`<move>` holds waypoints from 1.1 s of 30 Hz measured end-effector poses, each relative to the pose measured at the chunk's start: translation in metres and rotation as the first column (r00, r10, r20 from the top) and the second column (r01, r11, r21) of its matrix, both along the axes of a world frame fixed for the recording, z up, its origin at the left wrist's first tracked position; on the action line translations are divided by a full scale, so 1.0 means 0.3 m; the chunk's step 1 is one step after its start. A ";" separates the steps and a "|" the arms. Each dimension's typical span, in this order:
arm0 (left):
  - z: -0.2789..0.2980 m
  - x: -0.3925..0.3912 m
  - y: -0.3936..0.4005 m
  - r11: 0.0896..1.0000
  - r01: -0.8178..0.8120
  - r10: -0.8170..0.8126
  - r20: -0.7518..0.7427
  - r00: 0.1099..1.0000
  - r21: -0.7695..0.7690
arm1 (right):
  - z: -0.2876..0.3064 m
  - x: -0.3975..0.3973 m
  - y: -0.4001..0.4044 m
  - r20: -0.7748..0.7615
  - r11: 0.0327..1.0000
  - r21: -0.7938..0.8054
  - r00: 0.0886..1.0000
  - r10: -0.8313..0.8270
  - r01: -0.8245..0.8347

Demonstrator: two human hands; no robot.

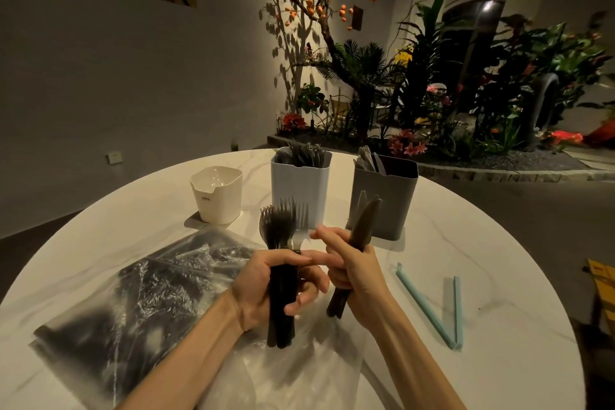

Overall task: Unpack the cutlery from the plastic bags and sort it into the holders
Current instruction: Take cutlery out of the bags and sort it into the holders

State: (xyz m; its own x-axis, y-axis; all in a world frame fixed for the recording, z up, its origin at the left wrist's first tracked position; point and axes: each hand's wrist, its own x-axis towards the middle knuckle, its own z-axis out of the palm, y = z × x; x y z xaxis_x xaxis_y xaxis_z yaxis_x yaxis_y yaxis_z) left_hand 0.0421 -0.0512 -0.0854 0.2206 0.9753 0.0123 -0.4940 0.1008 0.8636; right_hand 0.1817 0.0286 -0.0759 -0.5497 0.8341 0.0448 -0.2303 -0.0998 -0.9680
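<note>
My left hand (266, 286) grips a bundle of dark plastic forks (279, 226), tines up, above the table. My right hand (349, 263) holds several dark knives (364, 223) upright, its forefinger reaching toward the forks. A clear plastic bag (143, 283) with more dark cutlery lies at the left. Three holders stand behind: a white empty one (216, 195), a light blue one (299, 186) with forks in it, and a grey one (386, 200) with knives in it.
The round white marble table (466, 243) carries a light blue bag clip (432, 306) lying open at the right. A second clear bag (293, 373) lies flat under my forearms. Plants and a flower bed stand beyond the table's far edge.
</note>
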 end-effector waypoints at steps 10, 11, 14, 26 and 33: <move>0.157 0.018 0.090 0.969 -0.246 0.231 -0.364 0.902 0.005 | 0.179 0.011 0.098 0.013 0.995 0.082 0.999 -0.052 0.051; 0.204 0.018 0.111 0.959 -0.281 0.270 -0.377 0.886 0.027 | 0.225 0.011 0.129 -0.007 0.993 0.104 0.999 -0.054 0.054; 0.321 0.024 0.171 0.931 -0.363 0.349 -0.368 0.862 0.033 | 0.350 0.010 0.233 -0.061 0.983 0.150 0.994 -0.094 0.103; 0.377 -0.042 0.355 0.891 -0.450 0.447 -0.316 0.837 0.068 | 0.441 -0.049 0.679 0.198 0.845 0.431 0.881 -0.430 0.316; 0.358 -0.067 0.348 0.903 -0.428 0.414 -0.338 0.845 0.035 | 0.343 -0.069 0.750 0.339 0.797 0.552 0.807 -0.484 0.246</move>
State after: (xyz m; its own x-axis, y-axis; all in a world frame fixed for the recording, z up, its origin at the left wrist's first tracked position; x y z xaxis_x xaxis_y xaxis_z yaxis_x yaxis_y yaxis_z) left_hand 0.0220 0.0532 0.0221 -0.2272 0.9734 -0.0289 -0.1846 -0.0140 0.9827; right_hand 0.1610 0.2537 0.0271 -0.2624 0.9143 0.3087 0.3095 0.3827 -0.8705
